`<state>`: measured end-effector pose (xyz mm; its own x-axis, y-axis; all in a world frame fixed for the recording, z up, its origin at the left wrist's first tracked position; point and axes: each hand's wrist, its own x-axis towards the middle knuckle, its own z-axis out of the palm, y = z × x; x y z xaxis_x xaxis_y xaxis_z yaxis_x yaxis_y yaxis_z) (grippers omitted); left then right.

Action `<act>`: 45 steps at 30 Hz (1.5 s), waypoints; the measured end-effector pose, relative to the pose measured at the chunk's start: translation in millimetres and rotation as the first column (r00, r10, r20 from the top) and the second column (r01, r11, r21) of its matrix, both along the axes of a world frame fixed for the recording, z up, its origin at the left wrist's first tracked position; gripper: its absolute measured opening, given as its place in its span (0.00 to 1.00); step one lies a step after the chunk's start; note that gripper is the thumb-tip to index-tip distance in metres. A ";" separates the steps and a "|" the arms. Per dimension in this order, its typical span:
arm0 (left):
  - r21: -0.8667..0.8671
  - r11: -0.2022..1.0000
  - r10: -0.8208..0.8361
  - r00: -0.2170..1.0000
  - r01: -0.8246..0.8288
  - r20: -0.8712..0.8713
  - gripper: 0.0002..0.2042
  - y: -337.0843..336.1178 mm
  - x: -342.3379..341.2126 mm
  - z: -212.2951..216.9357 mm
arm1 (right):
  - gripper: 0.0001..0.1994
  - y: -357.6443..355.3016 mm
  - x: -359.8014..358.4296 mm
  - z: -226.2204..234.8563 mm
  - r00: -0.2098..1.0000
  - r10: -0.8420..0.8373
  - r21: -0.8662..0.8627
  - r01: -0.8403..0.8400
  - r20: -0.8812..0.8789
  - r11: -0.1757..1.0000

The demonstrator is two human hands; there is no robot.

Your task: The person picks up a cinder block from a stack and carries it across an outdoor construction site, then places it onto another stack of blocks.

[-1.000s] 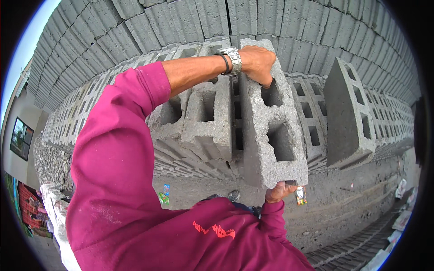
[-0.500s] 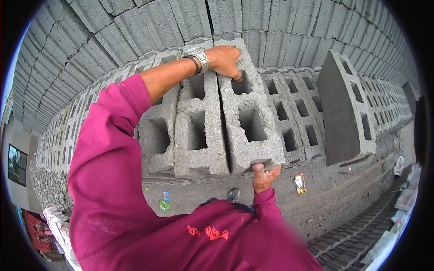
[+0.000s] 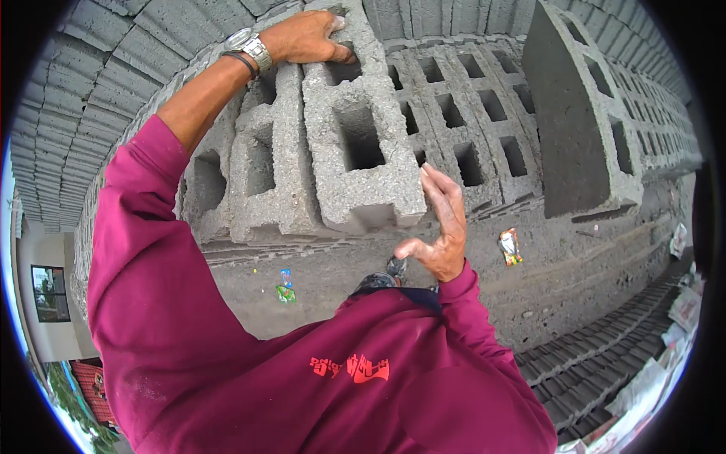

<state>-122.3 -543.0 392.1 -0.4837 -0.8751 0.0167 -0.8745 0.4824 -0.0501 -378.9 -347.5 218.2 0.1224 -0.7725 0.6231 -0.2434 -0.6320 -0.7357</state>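
Note:
A grey hollow concrete block (image 3: 359, 189) lies lengthwise in front of me, its square holes facing up, at the right end of a short upper row. My left hand (image 3: 314, 38) grips its far end, with the thumb down in a hole. Beside the near right corner, my right hand (image 3: 442, 227) is open, thumb spread away from the fingers. Its fingertips are close to the block's side; whether they touch it I cannot tell. A second hollow block (image 3: 283, 204) stands close along the left side of the held one.
Lower blocks (image 3: 491, 140) with rows of holes extend to the right. A lone block (image 3: 563, 113) stands raised on them. Stacked blocks (image 3: 91, 98) form a wall behind and to the left. Wrappers (image 3: 510, 246) litter the ground, and dark ribbed pieces (image 3: 605, 378) lie at the lower right.
My right hand has come off the block's near end and opened beside its corner. My left hand keeps its grip on the far end. The whole view has shifted.

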 end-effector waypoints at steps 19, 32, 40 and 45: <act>-0.018 0.948 -0.317 0.939 0.317 -0.136 0.35 -30.7 -289.4 60.6 | 0.52 -43.2 -258.9 -15.4 0.916 -0.396 0.031 0.395 0.062 0.918; 0.032 0.929 -0.363 0.924 0.369 -0.118 0.19 18.4 -364.1 32.1 | 0.54 -56.1 -263.2 -59.3 0.897 -0.322 0.323 0.222 0.302 0.920; -0.045 0.937 -0.348 0.931 0.345 -0.109 0.21 -0.1 -361.0 16.0 | 0.44 -62.0 -249.5 -55.3 0.892 -0.333 0.181 0.289 0.306 0.940; -0.014 0.930 -0.367 0.930 0.367 -0.030 0.19 26.9 -337.3 26.9 | 0.30 -32.2 -199.7 -58.3 0.842 -0.429 0.029 0.445 0.326 0.895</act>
